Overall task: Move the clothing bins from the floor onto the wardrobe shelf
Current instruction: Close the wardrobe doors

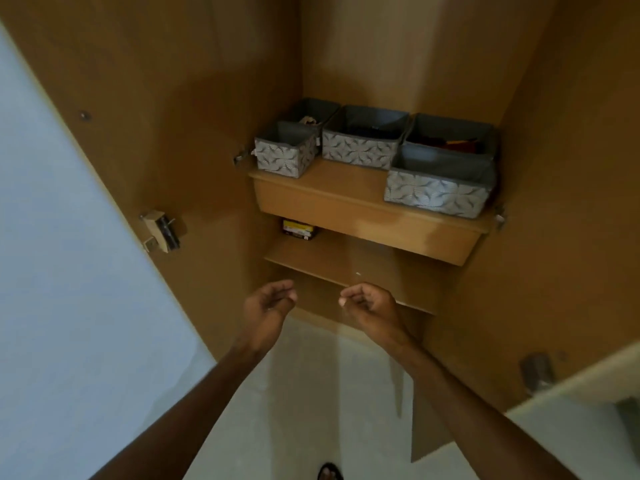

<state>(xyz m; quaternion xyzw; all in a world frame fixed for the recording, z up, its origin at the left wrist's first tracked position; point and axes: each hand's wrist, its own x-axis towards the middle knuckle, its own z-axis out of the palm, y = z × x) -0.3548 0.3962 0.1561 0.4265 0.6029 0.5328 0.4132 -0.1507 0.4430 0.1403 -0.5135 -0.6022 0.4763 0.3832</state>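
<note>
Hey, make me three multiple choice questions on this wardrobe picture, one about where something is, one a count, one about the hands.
1. Where is the small dark box?
A. under the top shelf
B. inside a bin
C. on the floor

2. How many bins stand on the top shelf?
A. two
B. three
C. five

3. What are the left hand and right hand holding?
A. a bin together
B. nothing
C. the door

Answers: 1 A, it sits on the lower shelf; 2 C, five patterned grey bins show; 3 B, both curled hands are empty.

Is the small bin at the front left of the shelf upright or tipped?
Upright. The small bin rests flat on the shelf, its open top facing up.
</note>
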